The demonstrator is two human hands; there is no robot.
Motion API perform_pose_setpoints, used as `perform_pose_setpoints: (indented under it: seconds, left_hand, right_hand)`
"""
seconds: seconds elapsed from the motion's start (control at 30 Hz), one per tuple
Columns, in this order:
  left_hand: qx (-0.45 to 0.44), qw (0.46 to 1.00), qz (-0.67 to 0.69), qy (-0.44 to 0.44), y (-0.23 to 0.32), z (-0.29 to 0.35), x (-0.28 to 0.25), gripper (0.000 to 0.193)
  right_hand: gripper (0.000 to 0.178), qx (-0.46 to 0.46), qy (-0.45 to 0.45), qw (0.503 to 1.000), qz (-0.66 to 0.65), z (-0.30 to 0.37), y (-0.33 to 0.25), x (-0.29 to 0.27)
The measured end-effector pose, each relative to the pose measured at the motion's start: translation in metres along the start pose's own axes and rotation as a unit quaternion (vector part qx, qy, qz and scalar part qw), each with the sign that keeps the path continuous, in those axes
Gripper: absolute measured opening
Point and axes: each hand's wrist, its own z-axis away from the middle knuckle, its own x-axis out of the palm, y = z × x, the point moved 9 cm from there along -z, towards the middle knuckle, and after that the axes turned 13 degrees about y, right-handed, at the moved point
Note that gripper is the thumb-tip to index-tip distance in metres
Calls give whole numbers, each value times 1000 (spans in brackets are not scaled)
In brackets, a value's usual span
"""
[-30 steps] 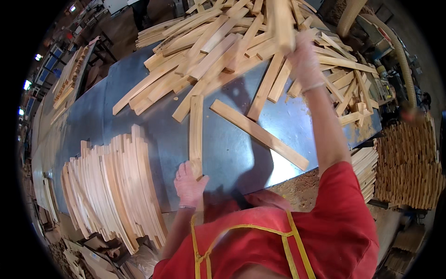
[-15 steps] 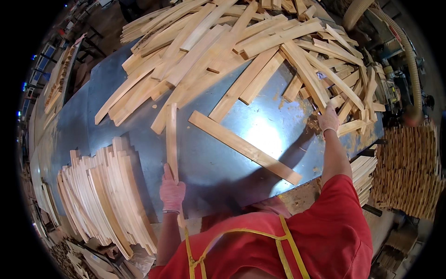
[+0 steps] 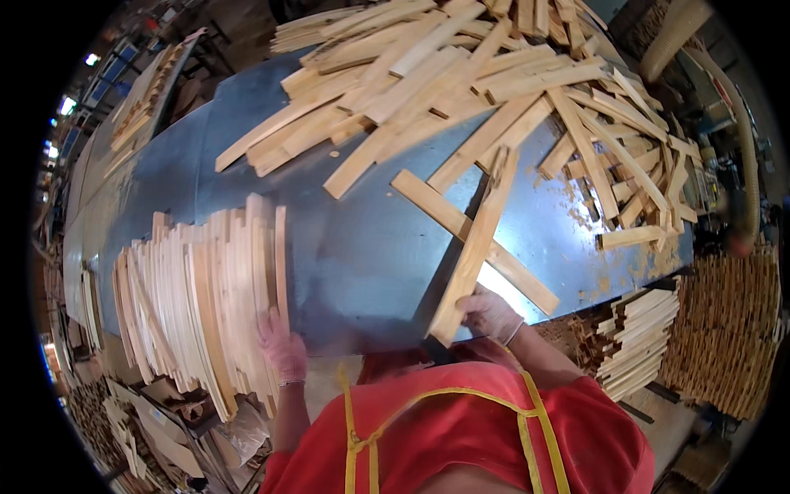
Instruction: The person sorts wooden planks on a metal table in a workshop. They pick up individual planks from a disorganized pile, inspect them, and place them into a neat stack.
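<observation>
Since earlier frame: right hand (image 3: 491, 314) back from pile (image 3: 421, 86), gripping plank (image 3: 480, 239) above tabletop (image 3: 354, 255); left hand (image 3: 282, 350) shifted to row (image 3: 206, 305), grip cannot be told.

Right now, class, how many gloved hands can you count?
2: the left hand at the right end of the row of wooden strips, and the right hand on the near end of a plank. No others show; some may be hidden.

The grey table (image 3: 354, 247) bears wooden boards (image 3: 543, 80); sawdust (image 3: 644, 262) too.
</observation>
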Motion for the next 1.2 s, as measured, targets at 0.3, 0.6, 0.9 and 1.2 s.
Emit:
perform_pose_setpoints:
  seconds: [0.3, 0.6, 0.9, 1.2]
  left_hand:
    - [46, 999, -11, -10, 19, -3, -17, 80]
    - [175, 969, 166, -45, 196, -82, 16, 80]
    - [71, 988, 122, -62, 242, -232, 104, 79]
    - [-249, 487, 647, -530, 218, -98, 87, 63]
  right_hand:
    - [36, -297, 45, 922, 243, -16, -168, 39]
    - [18, -567, 131, 806, 106, -38, -412, 29]
    - [53, -480, 206, 323, 789, -155, -248, 100]
    - [42, -542, 16, 326, 775, -78, -248, 188]
